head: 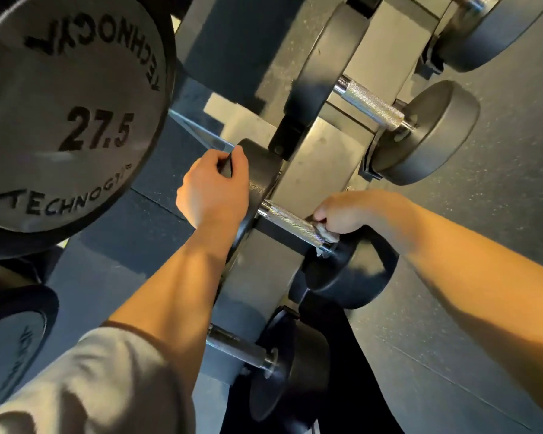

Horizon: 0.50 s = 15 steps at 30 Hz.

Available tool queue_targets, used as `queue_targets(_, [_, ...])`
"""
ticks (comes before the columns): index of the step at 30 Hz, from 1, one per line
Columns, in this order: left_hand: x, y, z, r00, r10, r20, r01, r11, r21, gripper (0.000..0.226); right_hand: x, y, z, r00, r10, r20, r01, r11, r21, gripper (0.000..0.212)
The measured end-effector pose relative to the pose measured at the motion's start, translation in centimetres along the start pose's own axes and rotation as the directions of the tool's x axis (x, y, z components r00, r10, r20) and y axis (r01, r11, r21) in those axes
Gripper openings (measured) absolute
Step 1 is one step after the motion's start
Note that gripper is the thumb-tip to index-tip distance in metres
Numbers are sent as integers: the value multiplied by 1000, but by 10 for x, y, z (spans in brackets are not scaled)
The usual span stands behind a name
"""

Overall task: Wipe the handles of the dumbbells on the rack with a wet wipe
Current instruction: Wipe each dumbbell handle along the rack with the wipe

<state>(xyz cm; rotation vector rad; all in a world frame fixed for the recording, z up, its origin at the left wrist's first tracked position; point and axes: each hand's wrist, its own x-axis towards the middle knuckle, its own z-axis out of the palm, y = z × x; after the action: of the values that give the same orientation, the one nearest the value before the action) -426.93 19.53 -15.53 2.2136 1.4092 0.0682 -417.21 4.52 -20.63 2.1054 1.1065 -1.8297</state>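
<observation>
A small black dumbbell lies on the grey rack (314, 170), its knurled steel handle (290, 222) running down to the right. My right hand (345, 214) is curled round the handle's lower end and presses a whitish wet wipe (325, 234) against it. My left hand (213, 186) grips the rim of that dumbbell's upper black head (261, 177). Its lower head (348, 277) sits under my right wrist. Another dumbbell handle (372, 104) lies bare higher on the rack, and a third handle (235, 349) lower down.
A large black dumbbell head marked 27.5 (72, 117) fills the upper left, close to my left hand. Another black head (10, 343) sits at the lower left. Dark speckled rubber floor (483, 308) spreads to the right of the rack.
</observation>
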Motion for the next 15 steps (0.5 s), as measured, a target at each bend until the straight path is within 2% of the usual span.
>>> queue_targets(2, [0,-1,1,1000,-4,-6,4,1000,2,29,-2,1,2,996,24,-85,-24,1000,0,28])
queue_targets(4, [0,-1,1,1000,5,-2,-5,1000,24,30,0,-9,5,965,32,-260,-23,999,35,24])
queue_targets(5, [1,-2,-1,1000,10,24,-11,1000,19,31,3,-17,8,929,49,-366,-6,993,119,23])
queue_targets(7, [2,-6,-5,994,40,101,-30,994,-102,28,12,-41,12,816,162,-556,66,927,368,18])
queue_targets(9, [-8,-19,-20,986,132,99,-108,970,-217,30,20,-69,20,689,262,-676,146,863,484,19])
queue_targets(11, [-33,-45,-39,978,203,37,-196,970,-147,37,22,-88,36,589,274,-760,171,877,448,20])
queue_targets(13, [-61,-80,-57,976,219,11,-219,974,48,45,19,-90,53,520,172,-837,166,940,297,16])
queue_targets(15, [-81,-112,-71,987,135,92,-155,949,274,59,11,-77,60,531,45,-846,85,991,106,18])
